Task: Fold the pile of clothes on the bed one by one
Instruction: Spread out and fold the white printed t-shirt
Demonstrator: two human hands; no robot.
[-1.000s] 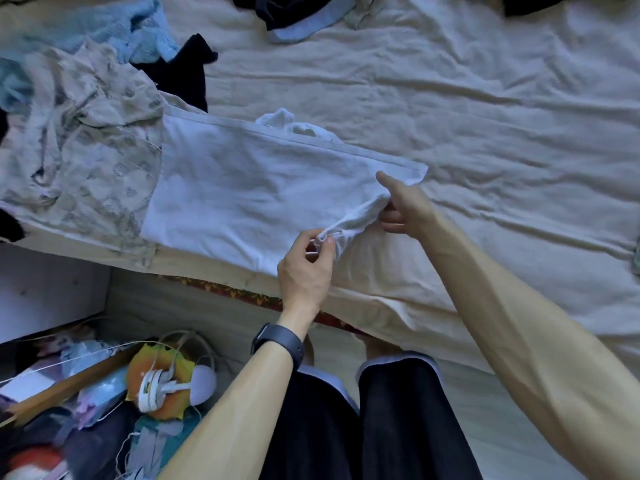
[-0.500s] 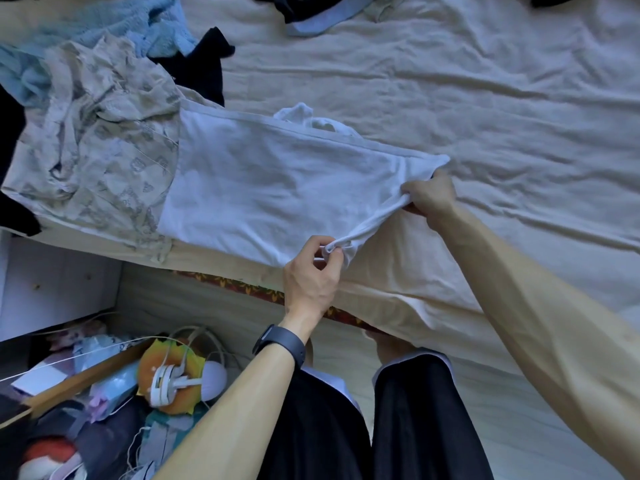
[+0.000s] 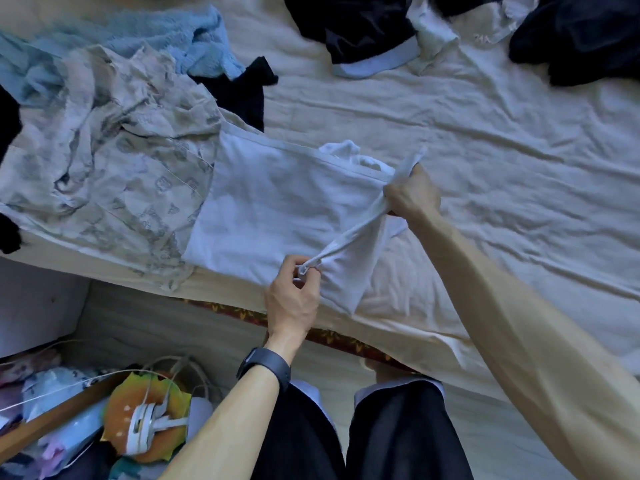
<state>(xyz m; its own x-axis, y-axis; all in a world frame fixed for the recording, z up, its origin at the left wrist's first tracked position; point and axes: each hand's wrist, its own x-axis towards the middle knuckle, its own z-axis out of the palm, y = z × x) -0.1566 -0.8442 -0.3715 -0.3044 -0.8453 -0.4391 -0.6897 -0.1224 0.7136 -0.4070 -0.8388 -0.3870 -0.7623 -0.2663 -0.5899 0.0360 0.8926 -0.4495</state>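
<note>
fingers of both hands pinch the white garment (image 3: 284, 216) — left hand (image 3: 294, 296) its near corner (by the bed's (image 3: 485, 161) near edge), right hand (image 3: 412, 195) its far corner.

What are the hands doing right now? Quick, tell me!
Left hand: closed, pinching the near corner of the white garment.
Right hand: closed, gripping the far corner of the same white garment.

The left hand (image 3: 292, 299) and the right hand (image 3: 414, 197) are bare, and so are both forearms. A dark watch (image 3: 265, 367) with a wide matte band circles the left wrist, at about seven o'clock. Toward six o'clock, black shorts (image 3: 398, 434) cover both legs, each hem edged with a narrow pale band.
</note>
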